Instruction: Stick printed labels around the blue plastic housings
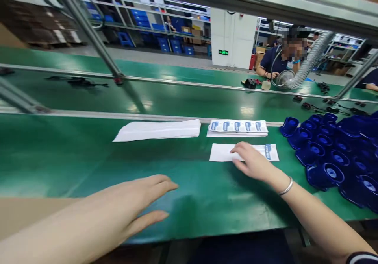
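My right hand [251,161], with a silver bangle at the wrist, hovers over or touches a white label sheet [220,152]; which of the two I cannot tell. One blue printed label [267,152] shows at that sheet's right end. The thumb and fingers are apart. My left hand [147,199] is in the air above the green mat, thumb and fingers apart and holding nothing. Behind the single sheet lies a stack of label sheets [238,126], its top one bearing several blue labels. To its left rests a pile of blank white sheets [159,130].
Several dark blue plastic housings [330,171] crowd the table's right side. A metal rail [165,117] runs behind the papers, and slanted posts [88,32] rise at left. Across the bench sits a co-worker [270,61] by a flexible duct [310,61]. A cardboard piece [32,213] lies at lower left.
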Demonstrator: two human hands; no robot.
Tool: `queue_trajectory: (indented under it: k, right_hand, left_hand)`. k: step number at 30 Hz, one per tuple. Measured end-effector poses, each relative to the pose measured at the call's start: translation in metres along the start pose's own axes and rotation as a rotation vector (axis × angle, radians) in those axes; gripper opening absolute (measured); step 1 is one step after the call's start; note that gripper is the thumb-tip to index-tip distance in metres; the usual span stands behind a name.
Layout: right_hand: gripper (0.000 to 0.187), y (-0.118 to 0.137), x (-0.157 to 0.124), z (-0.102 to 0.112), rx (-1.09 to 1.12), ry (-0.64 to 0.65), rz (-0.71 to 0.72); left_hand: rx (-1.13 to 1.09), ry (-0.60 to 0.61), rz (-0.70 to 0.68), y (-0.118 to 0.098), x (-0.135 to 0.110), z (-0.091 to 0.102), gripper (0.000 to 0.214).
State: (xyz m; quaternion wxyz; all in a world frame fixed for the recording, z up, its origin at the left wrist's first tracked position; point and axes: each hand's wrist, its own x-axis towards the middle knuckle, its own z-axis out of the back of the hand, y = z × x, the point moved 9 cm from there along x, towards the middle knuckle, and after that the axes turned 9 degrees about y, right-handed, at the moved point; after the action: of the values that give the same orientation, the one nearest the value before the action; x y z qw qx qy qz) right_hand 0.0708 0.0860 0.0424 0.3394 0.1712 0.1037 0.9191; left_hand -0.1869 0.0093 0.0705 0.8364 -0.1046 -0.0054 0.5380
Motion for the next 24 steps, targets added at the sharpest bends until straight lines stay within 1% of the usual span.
queue_trajectory:
  k: [1,2,3,4,6,7,9,11,12,15,17,19,21,22,23,24]
  right_hand:
    - [0.022,-0.028,-0.01,0.011,-0.032,-0.046,-0.087]
    - [0.024,-0.055,-0.022,0.02,-0.063,-0.086,-0.167]
    - [0.025,-0.08,-0.033,0.026,-0.09,-0.118,-0.24]
    - [0.026,-0.102,-0.044,0.03,-0.114,-0.144,-0.307]
    - [0.026,-0.134,-0.063,0.032,-0.141,-0.167,-0.411]
    - [0.023,-0.145,-0.069,0.031,-0.141,-0.165,-0.442]
    - [0.013,-0.156,-0.076,0.026,-0.122,-0.142,-0.462]
    - [0.002,-0.155,-0.075,0.024,-0.084,-0.117,-0.434]
    - [0.006,-0.15,-0.073,0.025,-0.058,-0.109,-0.405]
    - [0.01,-0.123,-0.066,0.033,0.033,-0.096,-0.279]
    - [0.008,-0.103,-0.066,0.045,0.157,-0.138,-0.178]
    - [0.007,-0.092,-0.073,0.063,0.406,-0.294,-0.094]
    - [0.008,-0.097,-0.088,0.081,0.696,-0.563,-0.059]
    - [0.009,-0.104,-0.096,0.085,0.813,-0.692,-0.067]
    - [0.01,-0.111,-0.102,0.085,0.904,-0.799,-0.094]
    - [0.011,-0.117,-0.106,0.082,0.964,-0.867,-0.132]
  left_hand:
    - [-0.004,0.067,-0.062,-0.02,0.022,-0.004,0.045]
    - [-0.01,0.106,-0.113,-0.038,0.043,-0.008,0.047]
    - [-0.021,0.112,-0.156,-0.056,0.065,-0.013,0.049]
    - [-0.034,0.085,-0.19,-0.073,0.087,-0.018,0.052]
    - [-0.054,0.04,-0.256,-0.104,0.13,-0.036,0.063]
    - [-0.069,0.019,-0.282,-0.117,0.149,-0.047,0.07]
    - [-0.098,-0.018,-0.33,-0.139,0.183,-0.07,0.08]
    - [-0.114,-0.07,-0.371,-0.156,0.206,-0.086,0.089]
    - [-0.113,-0.089,-0.381,-0.161,0.214,-0.092,0.093]
    - [-0.084,-0.122,-0.357,-0.169,0.221,-0.102,0.095]
    - [-0.054,-0.144,-0.324,-0.17,0.218,-0.102,0.087]
    - [-0.016,-0.159,-0.297,-0.167,0.212,-0.096,0.071]
    - [0.026,-0.169,-0.267,-0.156,0.208,-0.084,0.058]
    - [0.048,-0.177,-0.242,-0.145,0.206,-0.075,0.054]
    - [0.07,-0.189,-0.208,-0.13,0.204,-0.063,0.052]
    - [0.091,-0.204,-0.166,-0.109,0.203,-0.049,0.053]
